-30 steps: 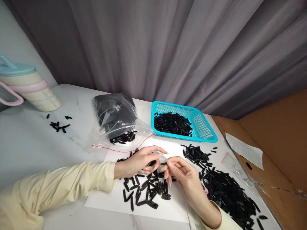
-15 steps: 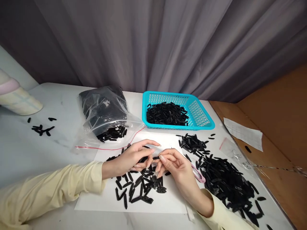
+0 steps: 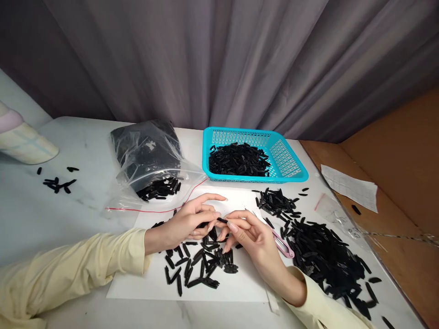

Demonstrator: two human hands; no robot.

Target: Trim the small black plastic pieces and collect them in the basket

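Note:
A small black elongated piece (image 3: pixel 222 220) is pinched between my two hands above a white sheet of paper (image 3: pixel 137 285). My left hand (image 3: pixel 192 220) grips its left end with thumb and fingers, the index finger stretched out. The right end sits between the thumb and fingers of my right hand (image 3: pixel 252 235). Below them lie many loose black pieces (image 3: pixel 202 265) of the same long shape, scattered on the paper. Beside my right hand rests a pink-handled tool (image 3: pixel 284 246), partly hidden.
A blue basket (image 3: pixel 255 178) holding black pieces stands at the back. Left of it lies an open zip bag (image 3: pixel 147 155) of black pieces. A large black pile (image 3: pixel 325 260) spreads at right, near a small clear bag (image 3: pixel 338 217). A cup-like object (image 3: pixel 24 141) stands far left.
My hands stay together over the paper. The black piece between them now shows more clearly, and my left fingers have shifted slightly. The view has moved a little.

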